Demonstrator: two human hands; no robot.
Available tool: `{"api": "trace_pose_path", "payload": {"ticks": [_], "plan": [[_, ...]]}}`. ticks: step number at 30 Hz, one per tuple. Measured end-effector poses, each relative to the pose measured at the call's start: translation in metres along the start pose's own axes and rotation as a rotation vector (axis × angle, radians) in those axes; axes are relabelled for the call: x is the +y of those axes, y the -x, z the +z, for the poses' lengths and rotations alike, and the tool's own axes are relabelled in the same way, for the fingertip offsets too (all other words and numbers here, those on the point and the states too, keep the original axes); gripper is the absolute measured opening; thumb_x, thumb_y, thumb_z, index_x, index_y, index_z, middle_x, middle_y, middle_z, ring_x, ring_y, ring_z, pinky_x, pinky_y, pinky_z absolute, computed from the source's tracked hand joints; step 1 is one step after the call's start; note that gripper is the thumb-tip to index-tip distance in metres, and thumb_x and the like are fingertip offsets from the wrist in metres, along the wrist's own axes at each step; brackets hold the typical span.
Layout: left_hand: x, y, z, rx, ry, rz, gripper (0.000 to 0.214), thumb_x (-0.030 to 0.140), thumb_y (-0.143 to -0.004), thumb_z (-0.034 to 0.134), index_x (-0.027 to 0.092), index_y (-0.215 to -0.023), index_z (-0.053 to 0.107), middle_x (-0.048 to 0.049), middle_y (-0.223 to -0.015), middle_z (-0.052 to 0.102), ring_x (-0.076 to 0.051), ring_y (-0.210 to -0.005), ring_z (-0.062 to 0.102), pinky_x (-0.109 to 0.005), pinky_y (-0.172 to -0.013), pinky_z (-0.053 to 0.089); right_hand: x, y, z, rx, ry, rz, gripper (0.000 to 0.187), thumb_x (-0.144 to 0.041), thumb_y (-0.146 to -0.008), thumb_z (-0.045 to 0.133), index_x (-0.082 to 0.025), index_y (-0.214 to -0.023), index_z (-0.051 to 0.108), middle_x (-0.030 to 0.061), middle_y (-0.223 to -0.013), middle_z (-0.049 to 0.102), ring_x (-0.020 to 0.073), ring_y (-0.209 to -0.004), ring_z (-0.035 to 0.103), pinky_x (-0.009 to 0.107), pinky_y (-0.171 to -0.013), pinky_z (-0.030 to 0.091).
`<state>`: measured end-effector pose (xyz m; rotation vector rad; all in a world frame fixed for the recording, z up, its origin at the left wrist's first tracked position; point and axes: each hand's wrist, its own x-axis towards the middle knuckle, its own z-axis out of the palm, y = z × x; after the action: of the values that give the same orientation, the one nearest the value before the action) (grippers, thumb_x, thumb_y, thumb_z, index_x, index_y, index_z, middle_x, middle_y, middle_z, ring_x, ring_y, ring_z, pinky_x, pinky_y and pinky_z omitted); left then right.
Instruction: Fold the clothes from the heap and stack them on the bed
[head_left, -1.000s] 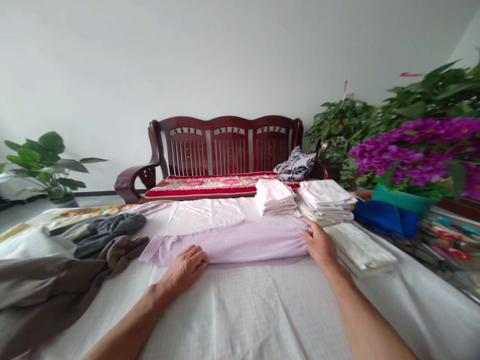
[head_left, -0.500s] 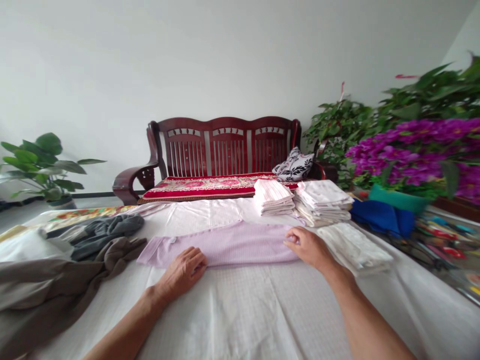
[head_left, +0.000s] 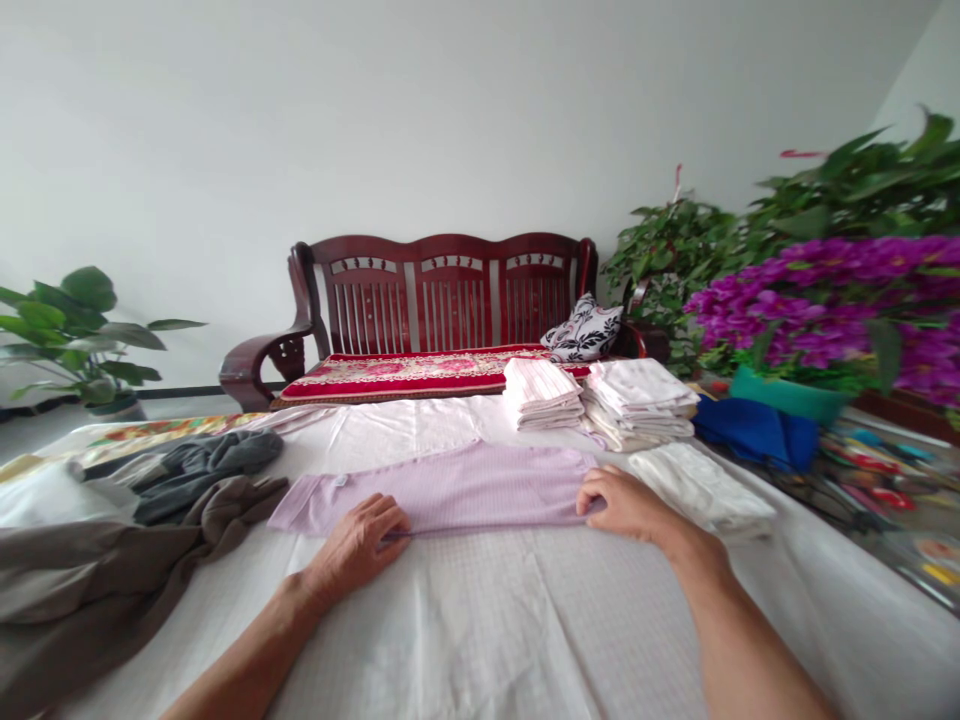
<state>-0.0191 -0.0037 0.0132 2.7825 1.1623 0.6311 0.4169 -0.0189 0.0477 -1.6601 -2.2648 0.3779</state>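
Note:
Pale lilac trousers (head_left: 480,490) lie folded lengthwise in a long strip across the white cloth (head_left: 480,620), with a small white label near the left end. My left hand (head_left: 371,535) rests on their near edge, left of the middle, fingers lying on the fabric and nothing lifted. At the right end, my right hand (head_left: 619,500) pinches the near corner between thumb and fingers. Just beyond that hand lies a folded white garment (head_left: 701,488).
Two folded stacks, a pink-striped one (head_left: 541,395) and a white one (head_left: 637,400), stand at the back right. Crumpled dark clothes (head_left: 97,570) lie at left. A wooden bench (head_left: 442,290) stands behind. Purple flowers (head_left: 825,300) and a blue cloth (head_left: 757,430) are at right.
My right hand has moved down from the right end's upper part to its near corner. My left hand stays in place on the trousers. The view has shifted slightly.

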Motion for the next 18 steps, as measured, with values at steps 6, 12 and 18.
{"api": "trace_pose_path", "payload": {"ticks": [6,12,18], "plan": [[-0.005,0.002,-0.006,-0.033,0.026,-0.008,0.015,0.009,-0.081,0.053,0.021,-0.085,0.06,-0.0024,-0.085,0.064,-0.016,-0.082,0.059,-0.027,-0.074,0.045,-0.001,0.002,0.0,-0.007,0.051,0.022,0.039,0.0,-0.057,0.051,-0.027,-0.071,0.075,0.0008,-0.089,0.073,0.0229,-0.094,0.06,0.029,-0.082,0.043],[-0.023,0.012,-0.028,-0.11,-0.098,-0.091,0.026,0.008,-0.076,0.053,0.023,-0.096,0.063,-0.004,-0.097,0.067,-0.02,-0.094,0.063,-0.031,-0.081,0.045,0.0,0.004,0.0,0.042,0.169,0.015,0.05,0.008,-0.052,0.045,-0.026,-0.075,0.072,-0.0007,-0.089,0.071,0.0196,-0.093,0.059,0.026,-0.077,0.038],[-0.041,0.026,-0.048,-0.219,-0.361,-0.356,0.039,0.004,-0.071,0.048,0.026,-0.1,0.063,-0.0043,-0.106,0.067,-0.025,-0.098,0.064,-0.036,-0.082,0.044,-0.003,-0.002,0.006,0.114,0.232,0.008,0.033,0.002,-0.064,0.052,-0.025,-0.074,0.069,0.0012,-0.088,0.072,0.0213,-0.094,0.058,0.029,-0.08,0.039]]}}
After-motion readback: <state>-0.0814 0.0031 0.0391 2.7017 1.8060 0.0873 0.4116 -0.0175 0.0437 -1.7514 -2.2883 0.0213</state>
